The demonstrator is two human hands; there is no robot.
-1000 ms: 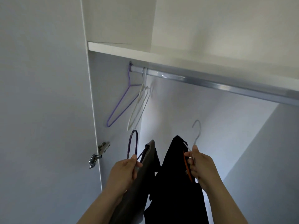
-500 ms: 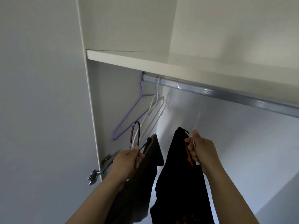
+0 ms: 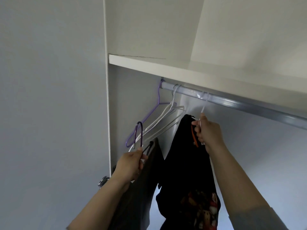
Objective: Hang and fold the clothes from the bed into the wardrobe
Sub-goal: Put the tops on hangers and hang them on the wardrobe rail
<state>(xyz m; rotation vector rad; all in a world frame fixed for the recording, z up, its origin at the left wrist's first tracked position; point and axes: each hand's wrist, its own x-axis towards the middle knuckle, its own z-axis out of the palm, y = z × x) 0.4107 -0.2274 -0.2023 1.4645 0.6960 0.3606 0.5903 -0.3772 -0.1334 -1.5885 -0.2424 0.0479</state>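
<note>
My right hand (image 3: 207,131) grips a white hanger (image 3: 204,105) that carries a black garment (image 3: 184,163) with an orange strip near the collar. The white hook reaches the metal wardrobe rail (image 3: 249,105), over or touching it. My left hand (image 3: 131,165) pinches a dark purple hanger (image 3: 139,135) by the neck below its hook, with a grey-brown garment (image 3: 146,176) hanging from it, lower and left of the black one.
An empty purple hanger (image 3: 149,117) and two or three empty white hangers (image 3: 166,117) hang at the rail's left end by the wardrobe side panel (image 3: 132,97). A white shelf (image 3: 182,70) runs just above the rail. A metal hinge (image 3: 103,180) sits on the panel's edge.
My right hand lifted the black garment's hanger up until its white hook reached the rail. My left hand rose a little with the grey-brown garment.
</note>
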